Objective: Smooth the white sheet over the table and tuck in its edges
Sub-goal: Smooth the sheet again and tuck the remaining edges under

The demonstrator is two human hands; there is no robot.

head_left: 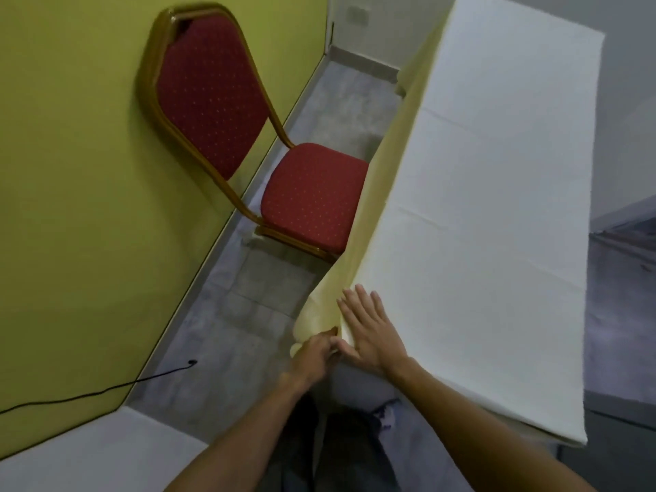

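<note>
A white sheet (490,193) lies flat over a long table that runs away from me on the right. Its left side hangs down toward the floor as a cream-looking flap (358,243). At the table's near left corner, my right hand (369,332) lies flat with spread fingers, pressing the sheet on the corner. Just left of it and lower, my left hand (314,356) pinches the hanging cloth at the corner, where the fabric bunches into a fold. Faint crease lines cross the sheet's top.
A red padded chair (312,200) with a gold frame stands close to the table's left side, backed against a yellow-green wall (71,172). A black cable (106,387) runs along that wall. Grey tiled floor shows between wall and table.
</note>
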